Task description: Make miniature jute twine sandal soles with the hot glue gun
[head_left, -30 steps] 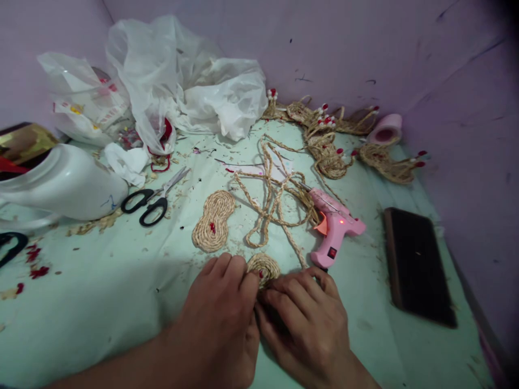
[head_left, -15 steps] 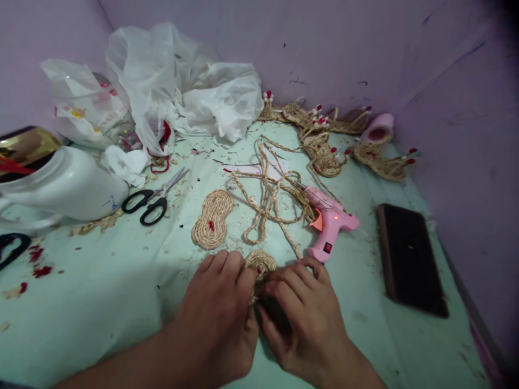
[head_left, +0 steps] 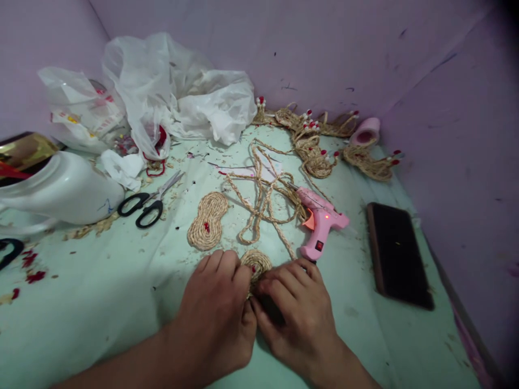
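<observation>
Between my hands is a coiled piece of braided straw rope (head_left: pixel 254 263) with a red spot at its centre; its lower part is hidden by my fingers. My left hand (head_left: pixel 219 308) is closed on its left side. From the right, my right hand (head_left: pixel 298 308) grips it with bent fingers. The braided rope (head_left: pixel 259 202) lies in loose loops just beyond, one strand running down to my right hand. A finished-looking coiled sole shape (head_left: pixel 208 221) with a red mark rests flat to the upper left. Close beyond my right hand lies a pink glue gun (head_left: pixel 320 221), its lights glowing.
Black-handled scissors (head_left: pixel 150 202) and a white jug (head_left: pixel 65 189) are at left. Plastic bags (head_left: pixel 182 92) stand against the wall. Small woven slippers (head_left: pixel 312 146) with beads and a pink tape roll (head_left: pixel 365 132) sit at the back right. A phone (head_left: pixel 399 254) lies at right.
The whole view has shifted slightly, so things appear a little further left. Both hands keep their hold on the coiled rope, with only slight finger movement.
</observation>
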